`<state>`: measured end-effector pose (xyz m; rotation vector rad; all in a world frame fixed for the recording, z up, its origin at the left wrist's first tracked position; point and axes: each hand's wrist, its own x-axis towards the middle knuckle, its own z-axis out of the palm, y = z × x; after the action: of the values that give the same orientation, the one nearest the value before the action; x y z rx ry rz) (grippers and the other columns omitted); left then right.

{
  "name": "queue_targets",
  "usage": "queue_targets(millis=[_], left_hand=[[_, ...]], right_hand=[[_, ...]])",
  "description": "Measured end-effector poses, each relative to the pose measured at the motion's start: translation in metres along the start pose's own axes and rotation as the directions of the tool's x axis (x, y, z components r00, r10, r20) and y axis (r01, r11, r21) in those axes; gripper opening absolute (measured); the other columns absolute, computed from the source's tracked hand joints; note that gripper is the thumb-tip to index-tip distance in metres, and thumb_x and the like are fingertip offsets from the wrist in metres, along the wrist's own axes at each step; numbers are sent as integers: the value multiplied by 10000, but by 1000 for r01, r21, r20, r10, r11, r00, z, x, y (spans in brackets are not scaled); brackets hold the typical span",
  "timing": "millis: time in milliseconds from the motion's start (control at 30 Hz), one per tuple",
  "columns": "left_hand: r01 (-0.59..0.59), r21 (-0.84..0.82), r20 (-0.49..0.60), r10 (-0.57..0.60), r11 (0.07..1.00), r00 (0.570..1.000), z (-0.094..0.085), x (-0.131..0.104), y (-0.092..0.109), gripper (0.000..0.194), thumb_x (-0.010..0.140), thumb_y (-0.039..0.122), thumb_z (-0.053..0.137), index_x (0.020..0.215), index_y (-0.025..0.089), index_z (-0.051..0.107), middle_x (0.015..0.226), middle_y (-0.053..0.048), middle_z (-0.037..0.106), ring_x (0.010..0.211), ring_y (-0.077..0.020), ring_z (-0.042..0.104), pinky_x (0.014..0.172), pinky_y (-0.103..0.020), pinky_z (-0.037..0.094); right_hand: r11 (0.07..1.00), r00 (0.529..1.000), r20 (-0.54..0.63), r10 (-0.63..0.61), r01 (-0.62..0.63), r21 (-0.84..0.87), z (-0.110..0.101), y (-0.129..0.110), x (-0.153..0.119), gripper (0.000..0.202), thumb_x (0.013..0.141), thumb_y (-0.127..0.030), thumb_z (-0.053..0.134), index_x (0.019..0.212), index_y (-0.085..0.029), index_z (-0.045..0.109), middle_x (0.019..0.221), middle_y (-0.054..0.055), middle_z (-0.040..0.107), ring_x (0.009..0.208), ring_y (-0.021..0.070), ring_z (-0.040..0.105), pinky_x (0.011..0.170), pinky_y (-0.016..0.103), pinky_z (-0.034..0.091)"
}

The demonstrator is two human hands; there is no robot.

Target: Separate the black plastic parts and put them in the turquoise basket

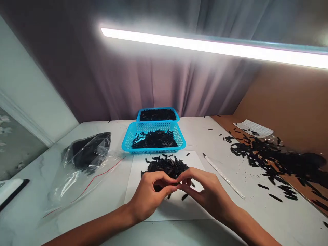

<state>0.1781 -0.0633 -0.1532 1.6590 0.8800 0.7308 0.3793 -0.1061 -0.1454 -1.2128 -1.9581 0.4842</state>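
My left hand (pixel 147 196) and my right hand (pixel 206 189) meet over a white sheet (pixel 184 212), thumbs and forefingers pinched. Between their fingertips is a small, thin, dark piece (pixel 176 184), mostly covered by the fingers. Both hands seem to grip it, one at each end. Just beyond and partly under them lies a pile of slender black pieces (pixel 166 164), with a few loose ones at its edges. Behind the pile stands a blue plastic basket (pixel 153 150) partly filled with similar black pieces.
A second blue basket (pixel 177 118) of black pieces stands behind. Left lies a clear zip bag (pixel 89 150) with dark contents. A white, dark-tipped strip-like tool (pixel 222 174) rests right of the sheet. Black pieces (pixel 271 157) are heaped far right beside gridded paper (pixel 253 128). A lamp (pixel 205 46) hangs above.
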Motion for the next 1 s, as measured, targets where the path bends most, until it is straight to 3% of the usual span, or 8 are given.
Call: queue_targets(millis=[133, 300, 400, 500, 667, 833, 933, 1000], left_hand=[[54, -105, -57, -60, 993, 997, -8, -3, 1, 190, 835, 331, 730, 929, 168, 761, 898, -67, 757, 832, -187, 689, 766, -279, 530], [123, -234, -73, -143, 965, 987, -18, 1, 9, 218, 835, 335, 726, 965, 164, 760, 908, -77, 756, 846, -185, 690, 772, -277, 537], [156, -321, -62, -185, 934, 981, -20, 2, 13, 225, 839, 339, 719, 970, 161, 764, 919, -84, 761, 860, -185, 695, 775, -276, 539], [180, -360, -53, -213, 916, 976, -21, 0, 16, 218, 824, 335, 733, 963, 173, 777, 908, -78, 762, 855, -179, 684, 766, -271, 530], [185, -384, -51, -221, 905, 974, -22, -2, 22, 202, 799, 325, 753, 931, 174, 776, 869, -69, 752, 837, -174, 670, 755, -268, 528], [167, -388, -50, -201, 907, 978, -24, -3, 26, 175, 821, 294, 731, 957, 188, 763, 875, -51, 741, 840, -156, 665, 763, -247, 531], [144, -384, -52, -177, 912, 983, -24, -4, 25, 179, 844, 308, 715, 972, 196, 769, 888, -53, 740, 840, -153, 658, 766, -246, 529], [139, -386, -54, -173, 912, 983, -24, -4, 24, 198, 844, 335, 720, 960, 183, 771, 872, -61, 738, 821, -157, 653, 751, -252, 528]], right_hand=[[960, 994, -105, 31, -59, -275, -29, 23, 3, 160, 957, -357, 551, 965, -224, 640, 901, 73, 705, 774, 220, 655, 718, 348, 512], [633, 871, -183, 456, -462, -622, -61, 78, -6, 377, 860, -403, 494, 1118, -149, 597, 1066, 200, 656, 1005, 410, 615, 781, 500, 482], [593, 826, -174, 536, -515, -619, -60, 95, -15, 336, 831, -288, 439, 1081, -116, 586, 939, 212, 684, 802, 389, 666, 636, 453, 480], [608, 815, -158, 558, -531, -590, -57, 97, -17, 325, 800, -227, 441, 1101, -159, 542, 724, 100, 664, 603, 302, 631, 546, 371, 443], [728, 858, -151, 491, -500, -469, -62, 82, -9, 244, 838, -244, 402, 1055, -237, 512, 714, 16, 603, 572, 202, 569, 575, 314, 451], [902, 876, -249, 412, -431, -20, -64, 65, -4, 143, 852, -321, 516, 951, -258, 598, 759, 17, 550, 631, 195, 498, 563, 309, 395], [851, 856, -146, 496, -445, 280, -63, 59, -6, 175, 843, -331, 595, 988, -262, 664, 773, 22, 547, 661, 194, 507, 608, 323, 435], [719, 823, -56, 565, -458, 523, -62, 56, -8, 307, 788, -342, 698, 1086, -267, 679, 849, 43, 577, 724, 208, 556, 649, 337, 478]])
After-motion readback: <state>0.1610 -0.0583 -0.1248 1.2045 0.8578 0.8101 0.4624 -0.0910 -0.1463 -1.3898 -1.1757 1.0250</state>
